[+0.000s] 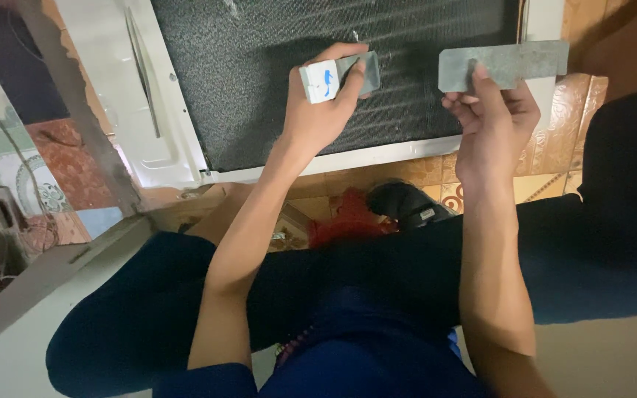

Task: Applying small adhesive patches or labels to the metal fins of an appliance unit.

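My left hand point(320, 110) grips a small white block with a blue mark and a grey pad point(339, 77), pressed against the dark finned coil panel point(259, 66) of a white-framed unit. My right hand point(492, 121) holds a flat grey rectangular metal plate point(503, 65) by its lower edge, just right of the coil panel. The two hands are apart, side by side at about the same height.
The unit's white frame point(333, 158) borders the coil. Below it lie a red cloth point(348, 221) and a black object point(407, 203) on patterned orange floor tiles point(554, 147). My legs in dark trousers point(422, 273) cross the lower view. A metal bar point(82, 110) leans at left.
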